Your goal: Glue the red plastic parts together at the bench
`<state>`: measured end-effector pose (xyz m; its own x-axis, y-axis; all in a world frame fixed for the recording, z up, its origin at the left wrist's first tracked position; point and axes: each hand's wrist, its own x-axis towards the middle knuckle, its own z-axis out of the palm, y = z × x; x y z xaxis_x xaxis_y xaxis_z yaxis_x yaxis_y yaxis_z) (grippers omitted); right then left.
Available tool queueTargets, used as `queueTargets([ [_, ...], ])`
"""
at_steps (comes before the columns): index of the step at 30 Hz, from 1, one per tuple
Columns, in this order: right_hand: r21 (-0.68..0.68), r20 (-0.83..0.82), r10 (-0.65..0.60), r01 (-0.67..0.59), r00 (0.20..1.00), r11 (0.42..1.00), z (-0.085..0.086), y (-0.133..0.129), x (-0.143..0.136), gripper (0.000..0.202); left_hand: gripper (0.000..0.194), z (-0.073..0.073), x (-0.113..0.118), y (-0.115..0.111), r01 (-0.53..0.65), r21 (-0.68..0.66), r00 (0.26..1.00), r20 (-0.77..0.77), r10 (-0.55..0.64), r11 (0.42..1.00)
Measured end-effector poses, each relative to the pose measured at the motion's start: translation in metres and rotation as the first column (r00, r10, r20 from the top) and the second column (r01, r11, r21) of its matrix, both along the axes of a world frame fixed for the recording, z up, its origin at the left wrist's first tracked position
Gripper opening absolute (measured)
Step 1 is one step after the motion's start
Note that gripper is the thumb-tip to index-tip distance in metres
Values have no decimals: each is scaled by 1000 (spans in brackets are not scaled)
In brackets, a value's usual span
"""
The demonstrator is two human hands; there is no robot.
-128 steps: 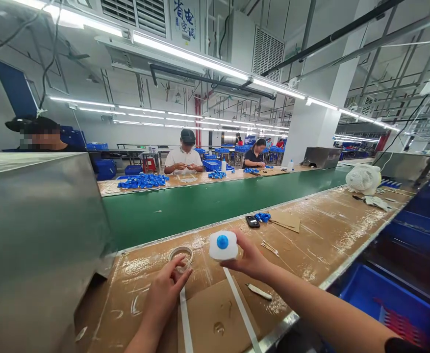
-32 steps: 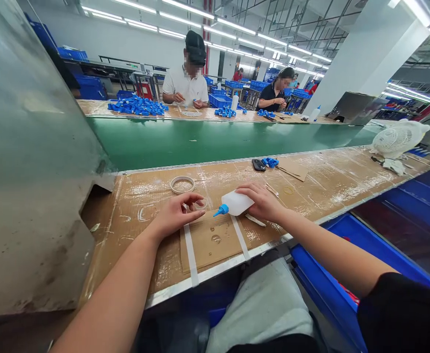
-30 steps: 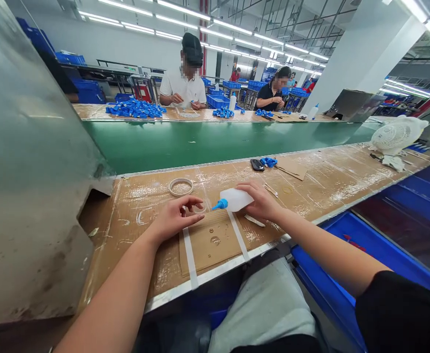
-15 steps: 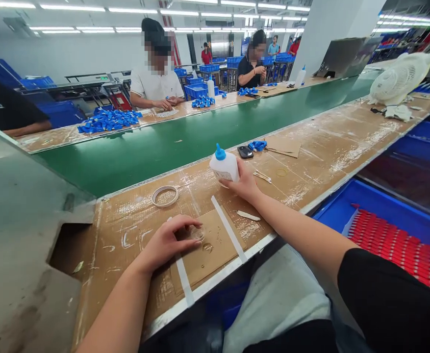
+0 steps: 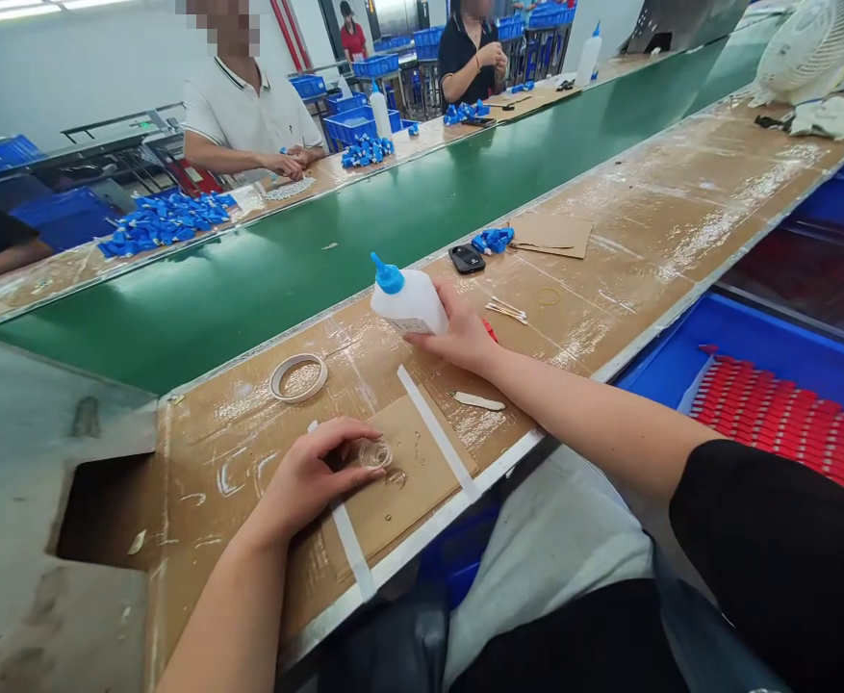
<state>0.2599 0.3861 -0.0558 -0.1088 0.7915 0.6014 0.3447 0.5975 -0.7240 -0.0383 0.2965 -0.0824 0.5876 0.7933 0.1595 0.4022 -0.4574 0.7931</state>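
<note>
My right hand [image 5: 457, 332] is closed around a translucent white squeeze bottle [image 5: 413, 300] with a blue nozzle, which leans slightly to the left above the bench. My left hand [image 5: 324, 472] pinches a small clear round dish [image 5: 375, 454] between thumb and fingers. Beneath that dish lies a cardboard sheet [image 5: 422, 481], held by two strips of white tape and marked with wet-looking drops. Behind the left hand a roll of tape [image 5: 298, 378] lies flat. A thin whitish tool [image 5: 477, 400] rests to the right of the sheet, and a red object [image 5: 490, 330] peeks out behind my right wrist.
Cotton swabs [image 5: 506, 311], a rubber band [image 5: 548, 296], a black device [image 5: 467, 258] and blue pieces [image 5: 492, 241] lie farther right. A green conveyor belt [image 5: 284, 260] runs behind; co-workers sit across it. Metal housing [image 5: 53, 462] stands left, a blue bin [image 5: 652, 385] of red parts right.
The view has tipped downward. My right hand still holds the bottle, which now leans a little more to the left. The left hand keeps its pinch on the clear dish.
</note>
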Motion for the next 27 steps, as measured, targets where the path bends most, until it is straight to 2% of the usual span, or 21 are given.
queueTargets([
  [14,-77,3,-43,43,999,996,3,-3,0,78,33,0,0,-2,19,-30,999,40,-18,999],
  [18,-72,3,-28,28,1000,997,5,-4,-1,79,34,1,-4,-1,-16,-51,1000,12,17,999],
  [22,-102,18,-54,56,998,993,7,-6,-2,78,34,4,3,0,-51,-49,999,-6,50,998],
  [27,-98,23,-50,52,998,994,6,-5,-1,78,34,8,8,-2,-15,-34,1000,-5,15,999],
])
